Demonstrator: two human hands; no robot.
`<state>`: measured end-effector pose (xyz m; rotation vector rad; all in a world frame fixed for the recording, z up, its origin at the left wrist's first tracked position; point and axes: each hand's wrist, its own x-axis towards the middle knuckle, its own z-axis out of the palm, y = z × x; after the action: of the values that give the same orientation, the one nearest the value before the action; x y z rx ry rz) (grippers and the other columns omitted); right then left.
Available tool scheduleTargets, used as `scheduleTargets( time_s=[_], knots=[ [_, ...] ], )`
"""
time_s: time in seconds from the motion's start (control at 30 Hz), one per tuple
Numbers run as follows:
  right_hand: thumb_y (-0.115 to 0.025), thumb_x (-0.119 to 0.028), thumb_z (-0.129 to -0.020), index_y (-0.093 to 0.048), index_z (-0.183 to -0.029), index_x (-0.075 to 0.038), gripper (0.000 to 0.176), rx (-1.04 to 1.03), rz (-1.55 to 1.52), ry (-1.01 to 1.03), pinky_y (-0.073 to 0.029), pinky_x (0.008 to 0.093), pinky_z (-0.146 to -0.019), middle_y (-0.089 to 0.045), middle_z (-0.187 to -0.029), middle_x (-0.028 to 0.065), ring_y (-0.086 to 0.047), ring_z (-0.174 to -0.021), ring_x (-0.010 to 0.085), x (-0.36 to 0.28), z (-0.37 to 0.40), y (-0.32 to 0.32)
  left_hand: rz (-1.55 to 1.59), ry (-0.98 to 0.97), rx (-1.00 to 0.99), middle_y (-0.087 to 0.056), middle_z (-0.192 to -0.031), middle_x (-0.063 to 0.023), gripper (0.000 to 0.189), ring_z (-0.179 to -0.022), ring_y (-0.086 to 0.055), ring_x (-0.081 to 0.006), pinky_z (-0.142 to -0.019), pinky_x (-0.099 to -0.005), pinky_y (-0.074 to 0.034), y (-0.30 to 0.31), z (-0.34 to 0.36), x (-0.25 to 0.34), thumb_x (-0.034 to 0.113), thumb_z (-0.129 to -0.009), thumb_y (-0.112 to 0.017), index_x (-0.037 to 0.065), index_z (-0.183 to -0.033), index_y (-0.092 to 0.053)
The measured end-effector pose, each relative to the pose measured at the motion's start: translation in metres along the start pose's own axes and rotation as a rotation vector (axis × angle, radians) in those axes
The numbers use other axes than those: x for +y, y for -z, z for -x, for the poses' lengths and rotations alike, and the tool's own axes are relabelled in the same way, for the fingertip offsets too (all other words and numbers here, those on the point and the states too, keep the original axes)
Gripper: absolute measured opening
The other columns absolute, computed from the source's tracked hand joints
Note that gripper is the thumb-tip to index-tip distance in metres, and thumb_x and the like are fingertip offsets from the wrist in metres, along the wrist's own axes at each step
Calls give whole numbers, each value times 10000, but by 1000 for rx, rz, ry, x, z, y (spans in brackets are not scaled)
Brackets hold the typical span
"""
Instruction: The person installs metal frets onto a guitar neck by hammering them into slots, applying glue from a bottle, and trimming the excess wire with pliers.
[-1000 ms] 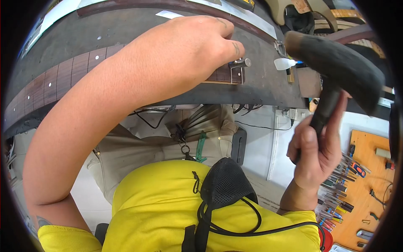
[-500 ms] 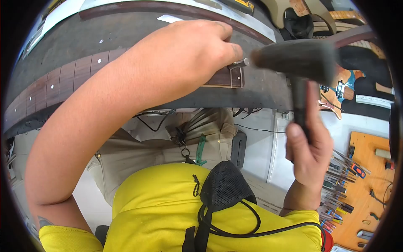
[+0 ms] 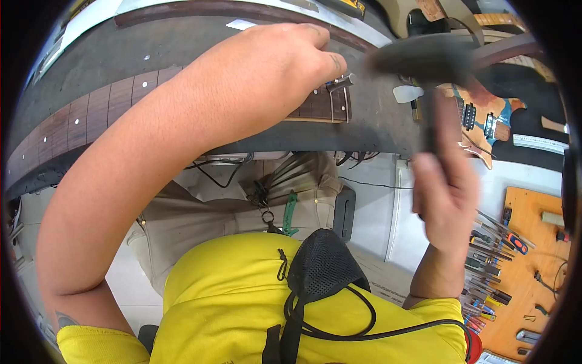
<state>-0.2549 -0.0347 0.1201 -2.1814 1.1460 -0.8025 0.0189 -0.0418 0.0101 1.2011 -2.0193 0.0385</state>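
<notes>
Left hand (image 3: 294, 64) arches over metal rod (image 3: 342, 82); right hand (image 3: 448, 197) (blurred) clasps hammer (image 3: 424, 59).

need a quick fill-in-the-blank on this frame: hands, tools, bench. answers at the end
1. The right hand grips the hammer by its ____, below the blurred head.
2. The left hand holds a metal rod near one end of the fretboard, whose round dots are ____.
3. Of touching or apart, hammer and metal rod are ____.
4. The shirt is coloured ____.

Missing words: handle; white; apart; yellow.
</notes>
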Motion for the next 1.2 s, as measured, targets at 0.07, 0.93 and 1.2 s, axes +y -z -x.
scheduleTargets(
  time_s=[0.07,0.93,1.2],
  knots=[
    [-621,-71,-1066,-401,-1656,8,635,-273,243,-98,-496,281,-1048,-645,-1507,164,-691,-1230,180,8,-5,6,-11,-9,-12,-687,-1066,-189,190,-985,-710,-407,-831,-484,-576,1,-2,0,28,-895,-713,-25,-1077,-700],
    [-648,-121,-1053,-367,-1676,-4,693,-22,34,-40,-290,185,-452,-611,-770,-29,-394,-502,5,3,1,-7,-339,-171,-338,-677,-672,-137,307,-693,-725,-351,-661,-455,-569,6,-42,-22,338,-1002,-717,34,-965,-705],
    [-643,-129,-1060,-378,-1676,-15,680,-39,-12,-44,-293,189,-444,-595,-761,-34,-399,-497,1,6,-5,-9,-116,-67,-757,-769,-917,-255,412,-894,-754,-451,-827,-533,-593,36,-69,-22,359,-1089,-543,4,-1060,-749]
  ],
)
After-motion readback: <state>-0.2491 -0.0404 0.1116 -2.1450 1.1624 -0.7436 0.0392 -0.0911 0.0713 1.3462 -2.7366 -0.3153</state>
